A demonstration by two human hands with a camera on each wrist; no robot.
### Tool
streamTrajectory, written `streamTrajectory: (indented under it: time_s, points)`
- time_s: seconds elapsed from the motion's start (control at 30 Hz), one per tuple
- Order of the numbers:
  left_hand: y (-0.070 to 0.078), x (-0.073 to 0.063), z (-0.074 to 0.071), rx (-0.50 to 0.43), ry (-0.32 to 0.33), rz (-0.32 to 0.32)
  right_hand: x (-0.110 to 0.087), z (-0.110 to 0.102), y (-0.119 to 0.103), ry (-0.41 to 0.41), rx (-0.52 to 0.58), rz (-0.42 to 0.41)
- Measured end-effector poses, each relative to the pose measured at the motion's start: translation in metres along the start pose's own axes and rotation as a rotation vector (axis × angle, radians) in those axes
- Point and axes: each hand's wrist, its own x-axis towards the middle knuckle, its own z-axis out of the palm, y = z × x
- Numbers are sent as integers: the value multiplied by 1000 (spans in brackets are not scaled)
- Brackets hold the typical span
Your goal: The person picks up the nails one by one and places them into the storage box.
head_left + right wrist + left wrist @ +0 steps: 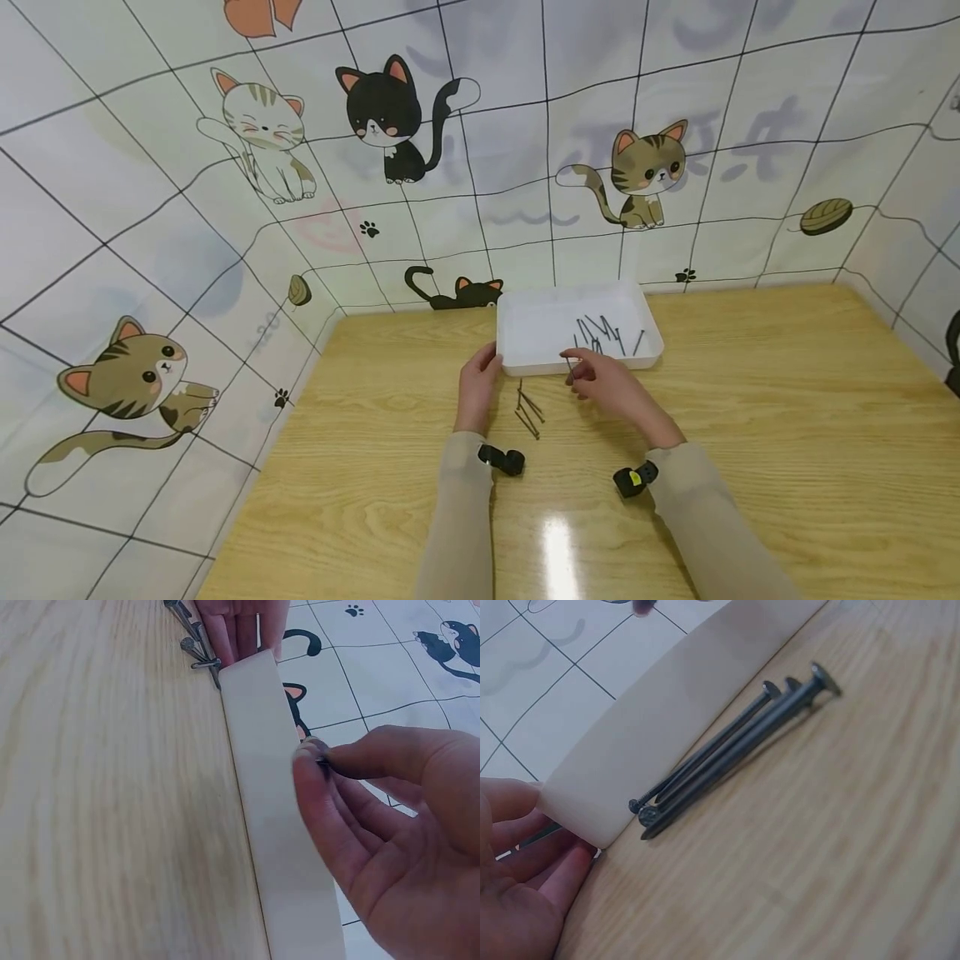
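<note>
A white shallow tray (528, 329) stands at the back of the table, with several dark nails (606, 327) lying loose in its right half. At its front left corner my left hand (476, 392) grips the tray, thumb at the rim and fingers round the side. My right hand (607, 387) is over the tray's front edge and pinches a nail (569, 367) between thumb and fingertips; in the right wrist view, only a small dark bit of that nail shows. On the table in front of the tray, several nails (742, 746) lie in a loose cluster near my left hand.
The wooden table (787, 417) meets a cat-patterned wall covering (517, 167) right behind the tray, and another panel (150, 275) rises along the left edge. A dark object (953, 350) is partly visible at the far right. Both wrists carry small black cameras.
</note>
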Motion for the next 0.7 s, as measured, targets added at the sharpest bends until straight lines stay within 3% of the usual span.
streamTrajectory:
  time_s: [0.43, 0.7]
  points:
    - [1, 1, -1, 2, 6, 3, 35, -21, -10, 166, 76, -20]
    - [1, 0, -1, -23, -9, 5, 69, -30, -6, 227, 145, 63]
